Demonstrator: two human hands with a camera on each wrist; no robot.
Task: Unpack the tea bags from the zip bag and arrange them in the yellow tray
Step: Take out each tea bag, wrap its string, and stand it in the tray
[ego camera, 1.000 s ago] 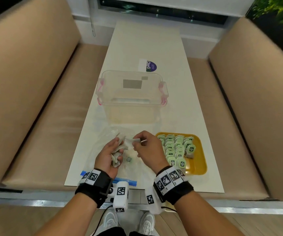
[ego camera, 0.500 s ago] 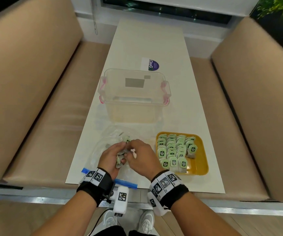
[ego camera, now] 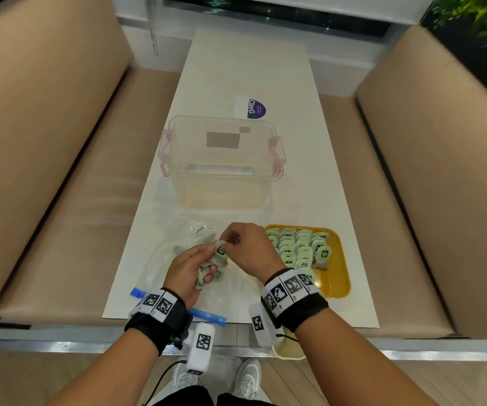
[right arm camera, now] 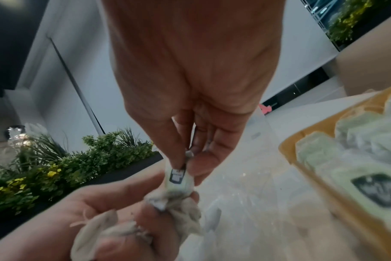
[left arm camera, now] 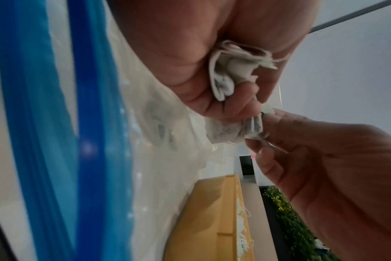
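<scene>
My left hand (ego camera: 191, 269) curls round a small bunch of tea bags (ego camera: 211, 271), seen crumpled in the palm (left arm camera: 230, 70) in the left wrist view. My right hand (ego camera: 238, 244) pinches the green tag of one tea bag (ego camera: 220, 249) between thumb and forefinger, right above the left fingers (right arm camera: 177, 178). Both hands hover over the clear zip bag (ego camera: 172, 259) with its blue zip strip (ego camera: 207, 313), lying flat at the table's near edge. The yellow tray (ego camera: 334, 276) sits just right of the hands, filled with rows of green-tagged tea bags (ego camera: 298, 247).
A clear plastic box (ego camera: 221, 168) with pink latches stands behind the zip bag. A white card with a purple sticker (ego camera: 251, 108) lies beyond it. Beige bench seats (ego camera: 60, 200) flank the narrow white table (ego camera: 251, 68). The tray's near right corner shows bare yellow.
My hands came together over the zip bag; the right hand now pinches one tea bag's tag above the left hand's bunch. The head view shifted slightly.
</scene>
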